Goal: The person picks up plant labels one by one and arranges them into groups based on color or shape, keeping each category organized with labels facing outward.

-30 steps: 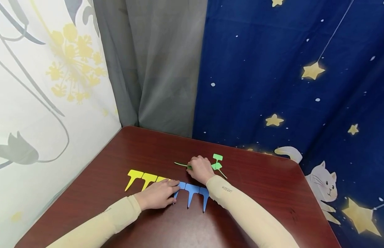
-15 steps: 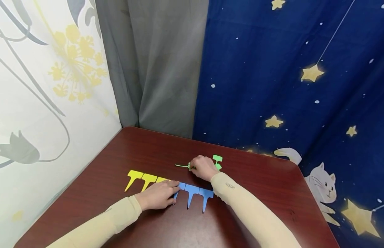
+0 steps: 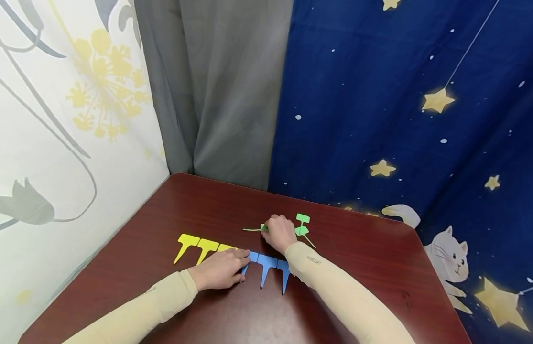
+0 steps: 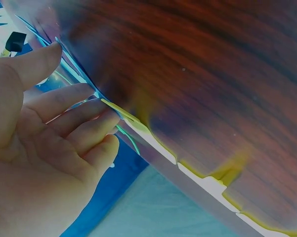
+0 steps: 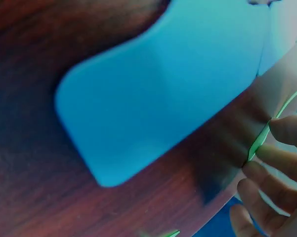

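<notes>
In the head view my left hand (image 3: pixel 219 270) rests on the row of flat T-shaped plant labels, over the join between a yellow plant label (image 3: pixel 208 246) and the blue ones; its fingers lie fairly straight, as the left wrist view also shows. Beyond the row, my right hand (image 3: pixel 280 233) holds a green plant label (image 5: pixel 259 143) between thumb and fingertips, low at the table. That label's thin stem (image 3: pixel 251 230) points left. A blue plant label (image 3: pixel 267 262) lies near my right wrist, its neighbour (image 3: pixel 283 265) partly covered by the sleeve.
More green plant labels (image 3: pixel 302 218) lie overlapping just right of the right hand. The dark red table (image 3: pixel 356 267) has a rounded back edge. Grey (image 3: pixel 232 95) and blue star-printed (image 3: pixel 356 95) curtains hang behind it; a white patterned curtain (image 3: pixel 120 181) borders the left.
My right hand shifts slightly right and then back left at the green plant label, whose stem has swung a little toward me. My left hand stays where it was.
</notes>
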Demonstrator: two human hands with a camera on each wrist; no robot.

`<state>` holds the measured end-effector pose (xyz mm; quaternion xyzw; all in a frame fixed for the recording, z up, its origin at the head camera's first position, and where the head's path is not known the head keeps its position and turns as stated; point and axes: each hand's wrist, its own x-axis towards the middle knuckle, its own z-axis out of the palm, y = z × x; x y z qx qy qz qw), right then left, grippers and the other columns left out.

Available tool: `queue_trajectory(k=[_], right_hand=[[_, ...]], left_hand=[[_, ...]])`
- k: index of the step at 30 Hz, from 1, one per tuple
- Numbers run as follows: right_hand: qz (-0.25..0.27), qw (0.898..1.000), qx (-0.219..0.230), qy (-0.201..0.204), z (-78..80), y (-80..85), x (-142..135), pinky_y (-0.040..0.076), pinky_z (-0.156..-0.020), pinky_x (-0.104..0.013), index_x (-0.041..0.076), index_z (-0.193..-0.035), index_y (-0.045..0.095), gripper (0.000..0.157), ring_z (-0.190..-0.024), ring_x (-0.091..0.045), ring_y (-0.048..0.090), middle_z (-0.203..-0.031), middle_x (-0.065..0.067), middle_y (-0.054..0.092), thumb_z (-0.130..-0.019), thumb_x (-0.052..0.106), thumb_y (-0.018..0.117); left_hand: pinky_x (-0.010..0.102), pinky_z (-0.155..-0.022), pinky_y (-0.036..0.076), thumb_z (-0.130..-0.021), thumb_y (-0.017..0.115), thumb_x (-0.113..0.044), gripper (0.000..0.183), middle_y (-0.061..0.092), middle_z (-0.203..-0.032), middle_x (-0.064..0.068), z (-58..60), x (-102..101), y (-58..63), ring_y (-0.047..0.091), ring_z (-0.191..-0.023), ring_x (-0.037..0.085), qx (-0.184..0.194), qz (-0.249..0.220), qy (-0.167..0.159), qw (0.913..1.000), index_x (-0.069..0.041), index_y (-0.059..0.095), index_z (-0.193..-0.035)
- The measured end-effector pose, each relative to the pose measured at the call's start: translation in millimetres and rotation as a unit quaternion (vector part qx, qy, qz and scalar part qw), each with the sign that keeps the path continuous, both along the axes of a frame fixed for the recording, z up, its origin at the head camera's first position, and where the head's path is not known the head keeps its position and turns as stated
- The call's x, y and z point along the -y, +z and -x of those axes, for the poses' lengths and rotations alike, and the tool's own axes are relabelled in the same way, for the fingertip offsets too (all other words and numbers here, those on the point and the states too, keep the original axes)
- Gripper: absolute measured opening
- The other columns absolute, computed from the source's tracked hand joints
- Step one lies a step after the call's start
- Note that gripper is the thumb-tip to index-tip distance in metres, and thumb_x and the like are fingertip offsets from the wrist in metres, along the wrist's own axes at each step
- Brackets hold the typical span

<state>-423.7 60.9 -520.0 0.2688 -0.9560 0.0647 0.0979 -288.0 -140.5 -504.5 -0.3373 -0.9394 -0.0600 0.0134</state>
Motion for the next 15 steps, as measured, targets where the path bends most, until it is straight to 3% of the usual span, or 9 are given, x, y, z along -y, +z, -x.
queue_trajectory(k=[3, 8, 15], right_hand=[[0.003, 0.999, 0.002, 0.037, 2.2, 0.0, -3.8, 0.051, -0.061, -0.033, 0.021, -0.092, 0.081, 0.007, -0.077, -0.017, 0.055, -0.084, 0.003, 0.062, -0.091, 0.025, 0.076], [-0.014, 0.995, -0.004, 0.102, 7.8, 0.4, -14.7, 0.055, -0.067, -0.031, 0.023, -0.100, 0.081, 0.013, -0.088, -0.016, 0.056, -0.098, 0.004, 0.069, -0.091, 0.015, 0.075], [-0.021, 0.990, -0.008, 0.140, 14.5, 1.5, -25.3, 0.056, -0.076, -0.030, 0.023, -0.111, 0.079, 0.025, -0.099, -0.016, 0.059, -0.112, 0.006, 0.071, -0.092, 0.009, 0.072]], left_hand=[[0.041, -0.100, 0.050, -0.094, 0.072, -0.033, 0.047, 0.057, -0.141, 0.014, -0.1, -0.3, -0.1, 0.058, -0.126, 0.029, 0.000, 0.001, 0.001, 1.0000, -0.002, 0.067, -0.130], [0.041, -0.100, 0.050, -0.094, 0.072, -0.033, 0.048, 0.057, -0.141, 0.015, -0.8, -0.6, 0.4, 0.058, -0.126, 0.029, 0.008, 0.002, 0.004, 1.0000, -0.002, 0.067, -0.130], [0.041, -0.101, 0.050, -0.095, 0.071, -0.033, 0.048, 0.056, -0.143, 0.014, -0.7, -1.1, 0.3, 0.056, -0.128, 0.028, 0.012, 0.004, 0.007, 0.9999, -0.003, 0.067, -0.131]])
